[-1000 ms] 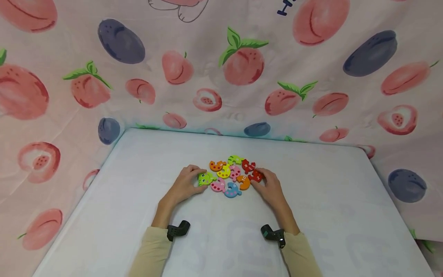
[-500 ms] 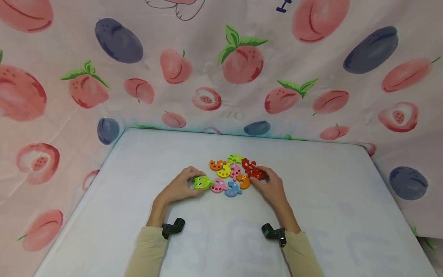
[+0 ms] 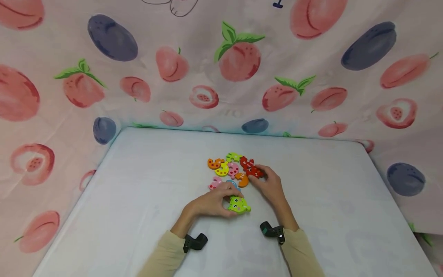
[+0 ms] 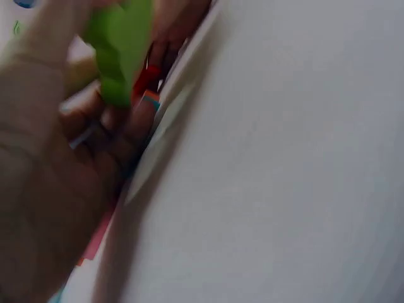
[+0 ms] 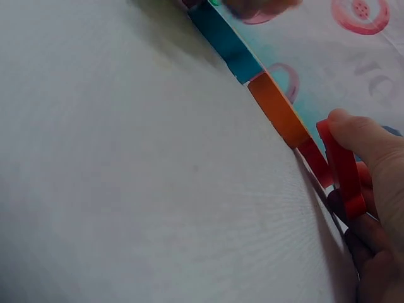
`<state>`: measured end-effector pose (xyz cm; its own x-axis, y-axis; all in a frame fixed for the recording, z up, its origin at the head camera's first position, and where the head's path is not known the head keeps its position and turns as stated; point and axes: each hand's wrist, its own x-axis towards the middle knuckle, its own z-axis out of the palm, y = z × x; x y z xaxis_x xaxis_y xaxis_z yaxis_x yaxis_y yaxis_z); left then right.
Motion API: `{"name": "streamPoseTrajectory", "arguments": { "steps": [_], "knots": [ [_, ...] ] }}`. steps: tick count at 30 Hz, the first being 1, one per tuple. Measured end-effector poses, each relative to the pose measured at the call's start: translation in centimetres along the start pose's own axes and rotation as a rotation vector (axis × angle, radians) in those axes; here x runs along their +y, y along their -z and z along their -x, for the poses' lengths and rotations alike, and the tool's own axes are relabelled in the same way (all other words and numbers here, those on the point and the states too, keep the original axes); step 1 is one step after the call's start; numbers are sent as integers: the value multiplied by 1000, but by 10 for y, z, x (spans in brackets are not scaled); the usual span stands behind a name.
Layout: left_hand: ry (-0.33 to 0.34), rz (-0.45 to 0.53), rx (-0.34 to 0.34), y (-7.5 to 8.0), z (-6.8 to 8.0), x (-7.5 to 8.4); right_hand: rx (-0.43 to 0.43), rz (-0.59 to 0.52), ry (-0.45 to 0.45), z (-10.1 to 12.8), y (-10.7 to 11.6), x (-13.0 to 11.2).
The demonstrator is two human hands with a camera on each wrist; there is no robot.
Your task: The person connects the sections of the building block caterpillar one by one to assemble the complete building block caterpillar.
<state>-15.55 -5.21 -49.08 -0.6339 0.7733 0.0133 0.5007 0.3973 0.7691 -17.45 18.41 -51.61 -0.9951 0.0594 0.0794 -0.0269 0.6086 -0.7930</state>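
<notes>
A cluster of coloured puzzle pieces [image 3: 230, 169] lies on the white table [image 3: 138, 184]. My left hand [image 3: 214, 202] pinches a green frog-face piece [image 3: 238, 204], now in front of the cluster; the left wrist view shows the green piece [image 4: 120, 50] blurred between my fingers. My right hand [image 3: 268, 184] holds a red piece [image 3: 255, 173] at the cluster's right side. In the right wrist view, my thumb and fingers grip the red piece [image 5: 341, 170] on edge, beside an orange piece [image 5: 278, 113] and a blue piece [image 5: 224, 38].
A fruit-printed cloth [image 3: 221, 65] hangs behind and on both sides of the table. Bare white surface spreads left, right and in front of the pieces. A small black device [image 3: 195, 242] sits on each wrist.
My left hand has carried the green frog piece from the cluster's left side toward me and rightward, below the cluster. The right hand has stayed on the red piece.
</notes>
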Motion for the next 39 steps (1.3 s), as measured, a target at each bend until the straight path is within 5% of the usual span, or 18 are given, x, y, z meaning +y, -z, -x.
{"name": "streamPoseTrajectory", "arguments": {
  "steps": [7, 17, 22, 26, 32, 39],
  "knots": [
    [16, -64, 72, -5, -6, -7, 5, 6, -3, -2, 1, -2],
    [34, -181, 97, 7, -33, -21, 34, -71, 6, 5, 1, -1],
    [70, -185, 120, 10, -33, -30, -43, -198, 63, 10, 1, -7],
    [83, -200, 205, 12, -34, -36, -143, -307, 94, 14, 3, -13],
    [103, -225, 256, 13, -35, -39, -241, -304, 115, 23, -2, -21],
    [127, -244, 237, 15, -32, -38, -212, -277, 90, 23, -9, -23]
  ]
}}
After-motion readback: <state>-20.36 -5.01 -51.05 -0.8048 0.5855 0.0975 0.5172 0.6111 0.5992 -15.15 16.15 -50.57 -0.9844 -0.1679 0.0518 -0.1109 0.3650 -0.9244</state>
